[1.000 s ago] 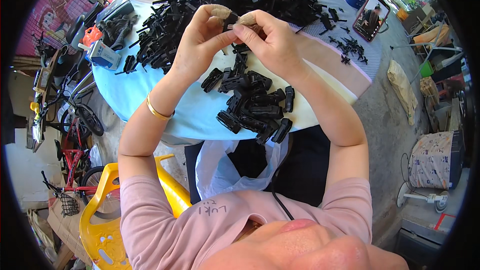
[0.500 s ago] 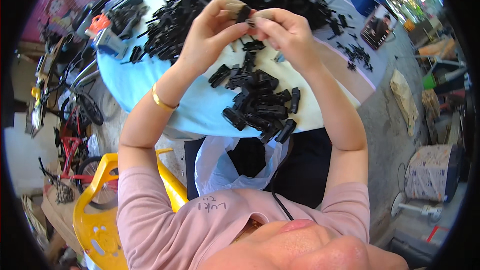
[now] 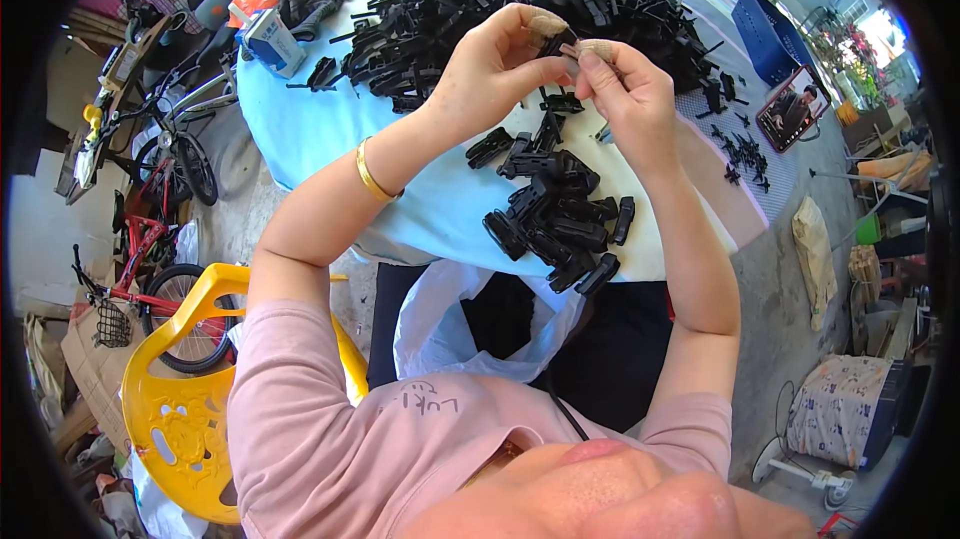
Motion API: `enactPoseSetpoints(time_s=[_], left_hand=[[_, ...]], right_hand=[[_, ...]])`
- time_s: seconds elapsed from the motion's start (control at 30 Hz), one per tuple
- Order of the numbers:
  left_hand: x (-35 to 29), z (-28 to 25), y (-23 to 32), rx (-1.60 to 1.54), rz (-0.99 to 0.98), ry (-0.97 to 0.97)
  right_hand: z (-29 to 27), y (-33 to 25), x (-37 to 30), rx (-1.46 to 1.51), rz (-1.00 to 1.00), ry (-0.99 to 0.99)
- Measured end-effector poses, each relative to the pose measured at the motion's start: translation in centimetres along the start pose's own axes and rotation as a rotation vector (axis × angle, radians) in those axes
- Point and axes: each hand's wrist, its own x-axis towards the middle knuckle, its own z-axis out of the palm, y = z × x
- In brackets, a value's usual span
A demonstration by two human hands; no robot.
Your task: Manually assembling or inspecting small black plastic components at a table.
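Above the table, my left hand (image 3: 503,61) and my right hand (image 3: 632,91) meet fingertip to fingertip. Between them is a small black plastic part (image 3: 561,42), mostly covered by the fingers. My left thumb and fingers pinch it from one side; my right thumb and forefinger close on its other end. Beige coverings wrap some fingertips. Right below the hands lies a loose cluster of black plastic pieces (image 3: 562,201), some shaped like clips or small frames. Behind the hands rises a big heap of similar black parts (image 3: 600,1).
A cloth-covered table (image 3: 320,154) carries everything. To the right are tiny black pieces (image 3: 742,157), a phone (image 3: 792,111) showing a person, and a blue basket (image 3: 768,34). A small carton (image 3: 272,43) stands left. A white plastic bag (image 3: 425,324) hangs open at my lap, beside a yellow chair (image 3: 190,429).
The whole view has shifted, so table and hands sit farther right in the picture. Both hands stay together at the small black part, with the fingers slightly rearranged.
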Motion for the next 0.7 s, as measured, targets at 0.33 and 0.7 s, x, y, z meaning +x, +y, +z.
enactPoseSetpoints(time_s=[0.33,0.7], left_hand=[[-0.2,0.1,-0.9,0.064,0.103,0.059],[-0.3,0.5,-0.4,0.537,0.388,0.113]], right_hand=[[0.2,-0.5,-0.2,-0.073,-0.034,-0.016],[0.0,-0.8,0.1,-0.012,0.133,-0.066]])
